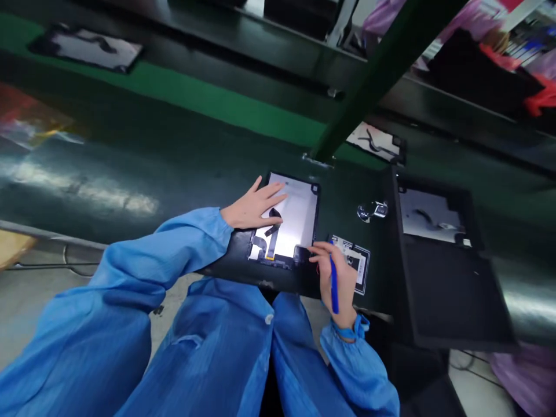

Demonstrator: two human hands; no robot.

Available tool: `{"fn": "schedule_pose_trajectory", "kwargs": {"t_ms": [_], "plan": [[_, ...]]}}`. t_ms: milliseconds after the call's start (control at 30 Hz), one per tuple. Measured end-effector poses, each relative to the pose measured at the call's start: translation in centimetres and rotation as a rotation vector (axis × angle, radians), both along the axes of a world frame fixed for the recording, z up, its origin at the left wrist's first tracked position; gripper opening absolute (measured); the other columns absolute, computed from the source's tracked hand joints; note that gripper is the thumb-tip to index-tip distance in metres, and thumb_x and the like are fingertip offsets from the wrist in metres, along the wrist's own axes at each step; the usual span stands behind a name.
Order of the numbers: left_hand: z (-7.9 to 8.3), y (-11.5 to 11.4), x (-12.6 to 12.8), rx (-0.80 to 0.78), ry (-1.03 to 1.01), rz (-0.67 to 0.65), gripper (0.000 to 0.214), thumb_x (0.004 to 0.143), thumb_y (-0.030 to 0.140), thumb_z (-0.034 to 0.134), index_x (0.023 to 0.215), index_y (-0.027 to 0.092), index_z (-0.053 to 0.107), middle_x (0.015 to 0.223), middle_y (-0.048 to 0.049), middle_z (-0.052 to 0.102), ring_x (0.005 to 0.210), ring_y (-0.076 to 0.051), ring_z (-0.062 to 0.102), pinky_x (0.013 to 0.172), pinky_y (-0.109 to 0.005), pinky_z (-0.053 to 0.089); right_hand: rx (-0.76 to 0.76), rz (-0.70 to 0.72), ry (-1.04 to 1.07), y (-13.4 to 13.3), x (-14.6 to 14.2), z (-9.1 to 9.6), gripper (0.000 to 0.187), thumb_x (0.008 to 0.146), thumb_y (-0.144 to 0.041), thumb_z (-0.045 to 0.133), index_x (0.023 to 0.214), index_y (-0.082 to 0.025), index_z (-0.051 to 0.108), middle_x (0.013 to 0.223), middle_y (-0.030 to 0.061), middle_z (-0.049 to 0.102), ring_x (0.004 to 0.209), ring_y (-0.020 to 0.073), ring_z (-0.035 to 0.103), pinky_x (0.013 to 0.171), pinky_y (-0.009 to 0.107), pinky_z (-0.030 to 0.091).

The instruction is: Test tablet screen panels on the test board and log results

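A tablet screen panel [299,214] lies silver back up at the table's front edge, with a black frame and a dark flex cable [273,234] on it. My left hand [256,205] rests on the panel's left side, fingers spread. At the lower right corner of the panel, my right hand [336,275] is closed around a slim blue pen-like tool [334,286]; its tip is hidden by the fingers. Just behind that hand sits a flat board with white-lined edges and a label [361,263], partly covered.
Right of the work spot stands a black tray [456,295] with another screen panel [428,214] in it. A shiny metal object [372,211] lies left of the tray. A green post [356,87] rises from the table. More panels lie at the back [98,49].
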State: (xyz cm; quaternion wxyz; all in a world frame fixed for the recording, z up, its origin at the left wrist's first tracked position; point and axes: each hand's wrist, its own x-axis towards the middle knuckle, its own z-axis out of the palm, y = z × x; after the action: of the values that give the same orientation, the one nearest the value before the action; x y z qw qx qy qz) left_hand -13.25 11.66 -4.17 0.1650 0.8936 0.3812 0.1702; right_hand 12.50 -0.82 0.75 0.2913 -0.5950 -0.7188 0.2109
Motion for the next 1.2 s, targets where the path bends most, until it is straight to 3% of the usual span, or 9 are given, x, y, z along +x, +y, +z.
{"fn": "schedule_pose_trajectory", "kwargs": {"t_ms": [67, 133, 233, 367, 533, 833, 967, 1067, 1200], "plan": [[0.2, 0.1, 0.0, -0.026, -0.02, -0.023, 0.079, 0.094, 0.067, 0.043, 0.152, 0.014, 0.035, 0.161, -0.0218, 0.024, 0.151, -0.035, 0.021, 0.119, -0.064, 0.001, -0.071, -0.064, 0.17, 0.5, -1.5, 0.5, 0.03, 0.1, -0.035, 0.041, 0.124, -0.023, 0.053, 0.092, 0.002, 0.073, 0.075, 0.0172, 0.068, 0.071, 0.03, 0.051], [0.5, 0.3, -0.3, -0.068, -0.06, -0.074, 0.083, 0.09, 0.07, 0.049, 0.151, 0.016, 0.037, 0.161, -0.0203, 0.026, 0.151, -0.034, 0.021, 0.119, -0.064, -0.003, -0.181, -0.014, 0.317, 1.3, -3.1, 0.4, 0.028, 0.097, -0.036, 0.047, 0.121, -0.023, 0.053, 0.089, 0.0004, 0.069, 0.076, 0.0159, 0.065, 0.07, 0.028, 0.049], [1.2, 0.7, -1.1, -0.155, -0.156, -0.177, 0.064, 0.091, 0.063, 0.053, 0.137, 0.019, 0.057, 0.155, -0.0148, 0.042, 0.147, -0.031, 0.032, 0.12, -0.06, -0.008, -0.29, 0.019, 0.45, 2.3, -5.0, -0.8, 0.018, 0.09, -0.04, 0.058, 0.086, -0.022, 0.056, 0.071, -0.0034, 0.059, 0.065, 0.0128, 0.056, 0.063, 0.024, 0.043], [1.8, 1.1, -1.7, -0.255, -0.268, -0.259, 0.037, 0.099, 0.029, 0.041, 0.122, 0.022, 0.068, 0.142, -0.0079, 0.059, 0.14, -0.023, 0.046, 0.123, -0.057, -0.004, -0.238, -0.087, 0.455, 2.7, -5.6, -2.3, 0.038, 0.086, -0.044, 0.061, 0.064, -0.022, 0.04, 0.056, -0.0079, 0.039, 0.052, 0.0087, 0.039, 0.053, 0.022, 0.032], [1.8, 1.1, -1.6, -0.229, -0.236, -0.241, 0.043, 0.081, 0.01, 0.052, 0.118, 0.019, 0.071, 0.141, -0.0104, 0.059, 0.137, -0.026, 0.049, 0.122, -0.061, 0.002, -0.103, -0.055, 0.253, 2.3, -5.7, -2.3, 0.039, 0.086, -0.034, 0.055, 0.058, -0.023, 0.03, 0.051, -0.0088, 0.027, 0.049, 0.0077, 0.028, 0.05, 0.022, 0.026], [1.8, 1.1, -1.3, -0.217, -0.263, -0.204, 0.031, 0.088, 0.016, 0.055, 0.112, 0.019, 0.073, 0.134, -0.0102, 0.064, 0.132, -0.025, 0.054, 0.122, -0.06, 0.006, -0.057, 0.026, 0.15, 2.1, -6.1, -2.6, 0.036, 0.085, -0.028, 0.054, 0.06, -0.023, 0.028, 0.053, -0.0089, 0.026, 0.049, 0.0074, 0.027, 0.051, 0.022, 0.026], [1.3, 1.1, -0.9, -0.225, -0.322, -0.17, 0.022, 0.093, 0.026, 0.057, 0.105, 0.021, 0.074, 0.127, -0.0071, 0.069, 0.128, -0.023, 0.058, 0.123, -0.056, 0.01, -0.032, -0.111, 0.33, 2.3, -5.6, -2.6, 0.038, 0.084, -0.028, 0.057, 0.058, -0.023, 0.03, 0.054, -0.0087, 0.028, 0.05, 0.0079, 0.03, 0.051, 0.023, 0.027], [1.2, 0.8, -0.4, -0.197, -0.41, -0.083, 0.023, 0.094, 0.03, 0.055, 0.098, 0.019, 0.074, 0.113, -0.0063, 0.075, 0.117, -0.022, 0.065, 0.122, -0.053, 0.019, -0.034, -0.218, 0.5, 2.6, -4.9, -1.9, 0.032, 0.083, -0.033, 0.064, 0.063, -0.022, 0.041, 0.056, -0.0079, 0.04, 0.052, 0.0091, 0.041, 0.052, 0.022, 0.034], [1.7, 0.5, -0.1, -0.072, -0.369, -0.108, 0.024, 0.086, 0.017, 0.054, 0.102, 0.017, 0.073, 0.113, -0.0084, 0.073, 0.109, -0.022, 0.067, 0.111, -0.046, 0.038, -0.089, -0.176, 0.576, 3.0, -4.0, -0.4, 0.019, 0.091, -0.04, 0.058, 0.097, -0.022, 0.06, 0.073, -0.0026, 0.063, 0.054, 0.0103, 0.049, 0.05, 0.023, 0.037]]}}
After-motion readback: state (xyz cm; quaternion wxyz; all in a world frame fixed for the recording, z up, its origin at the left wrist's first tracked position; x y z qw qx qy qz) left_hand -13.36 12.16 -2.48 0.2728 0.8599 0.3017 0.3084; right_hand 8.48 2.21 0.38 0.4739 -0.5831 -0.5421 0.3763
